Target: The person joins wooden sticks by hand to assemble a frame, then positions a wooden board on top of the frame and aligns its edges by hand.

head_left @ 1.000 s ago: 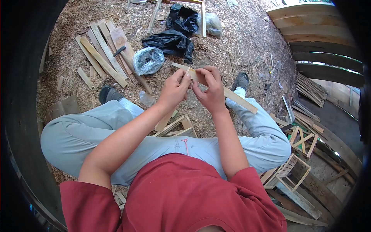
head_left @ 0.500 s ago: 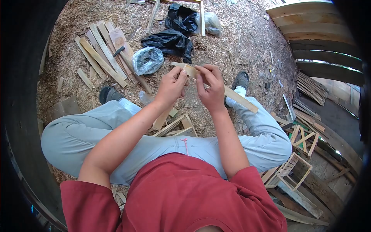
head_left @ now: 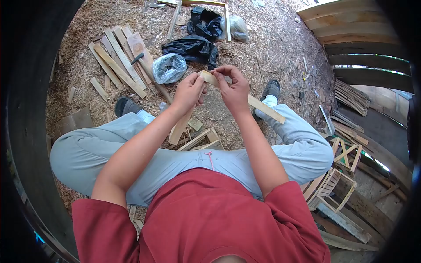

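Left hand (head_left: 187,93) and right hand (head_left: 234,91) here, fingers pinching the wooden strips (head_left: 266,109) near their meeting ends; likely light, stiff, steadiest held right there.

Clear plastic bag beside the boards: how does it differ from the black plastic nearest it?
The clear plastic bag is see-through; the black plastic is opaque. The clear plastic bag is bunched and rounded, while the black plastic sprawls wider. Both lie crumpled on the littered ground.
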